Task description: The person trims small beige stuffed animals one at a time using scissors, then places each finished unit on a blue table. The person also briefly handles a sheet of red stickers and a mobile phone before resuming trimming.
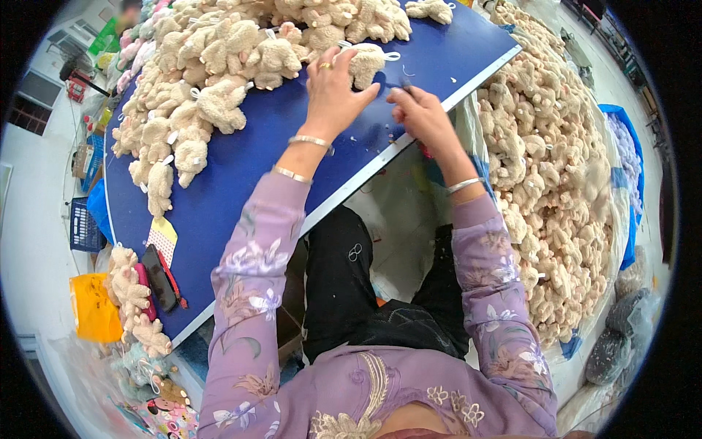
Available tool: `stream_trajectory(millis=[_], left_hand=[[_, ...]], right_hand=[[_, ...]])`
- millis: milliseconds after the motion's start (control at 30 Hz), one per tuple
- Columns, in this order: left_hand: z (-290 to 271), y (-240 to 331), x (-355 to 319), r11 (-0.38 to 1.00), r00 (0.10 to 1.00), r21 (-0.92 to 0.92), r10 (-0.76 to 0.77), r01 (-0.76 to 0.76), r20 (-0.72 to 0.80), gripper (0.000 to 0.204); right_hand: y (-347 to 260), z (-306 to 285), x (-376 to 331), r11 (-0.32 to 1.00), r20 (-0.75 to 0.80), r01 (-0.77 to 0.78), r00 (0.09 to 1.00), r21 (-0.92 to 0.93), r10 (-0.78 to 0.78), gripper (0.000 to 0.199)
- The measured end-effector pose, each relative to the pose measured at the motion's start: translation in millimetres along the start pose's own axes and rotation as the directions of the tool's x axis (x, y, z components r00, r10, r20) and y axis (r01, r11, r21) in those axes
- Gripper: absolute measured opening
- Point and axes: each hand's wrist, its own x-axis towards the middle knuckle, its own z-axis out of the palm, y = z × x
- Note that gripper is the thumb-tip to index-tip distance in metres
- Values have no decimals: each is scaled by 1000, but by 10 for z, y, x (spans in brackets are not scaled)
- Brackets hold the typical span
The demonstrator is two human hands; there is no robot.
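In the head view, the cream plush toy (366,66) you are working at lies on the far part of the blue table (270,175), just in front of the heap of similar toys (227,47). Your left hand (333,91) is spread open at its left and near sides, the thumb splayed away from the fingers; whether the fingertips press on it, you cannot tell. Your right hand (423,115) is off to the right of the toy and nearer the table edge, fingers curled in. Something dark shows at its fingertips, but you cannot tell what it is or whether you are gripping it.

Expect the toy to be light, soft and easily squashed, with a fuzzy nap that should give your fingers good purchase; it is unlikely to break. The body looks like the surest hold, with fingers on one side and thumb on the other. The white loop (393,56) on its right end is thin, so treat it as a place to steady rather than lift, since a hard tug might strain the stitching.

Your left hand covers the toy's near-left part, and you cannot make out its face. Its underside is hidden against the table. The heap runs out of the picture at the far edge, and toys there overlap too closely to separate. In the large pile (548,197) on the right, single toys are equally hard to pick out.
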Motion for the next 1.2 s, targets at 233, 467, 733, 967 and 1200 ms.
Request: stream_trajectory(millis=[233, 467, 733, 967, 1200], left_hand=[[292, -446, 241, 957, 947, 69, -288, 281, 139, 46], [-454, -471, -187, -157, 728, -797, -334, 584, 599, 36], [-461, -248, -616, -264, 693, -778, -354, 570, 628, 41], [-501, 0, -611, 189, 839, -824, -235, 534, 490, 47], [-517, -81, -598, -27, 743, -782, -295, 623, 601, 31]], right_hand=[[67, 168, -64, 935, -37, 257, 961, -243, -274, 36], [48, 155, -63, 952, -94, 186, 972, -242, -214, 38], [-114, 333, -139, 985, 56, 138, 988, 104, -144, 38], [-81, 351, -198, 981, 73, 193, 978, 28, -195, 27], [-240, 212, -252, 968, 46, -5, 999, 252, -7, 17]])
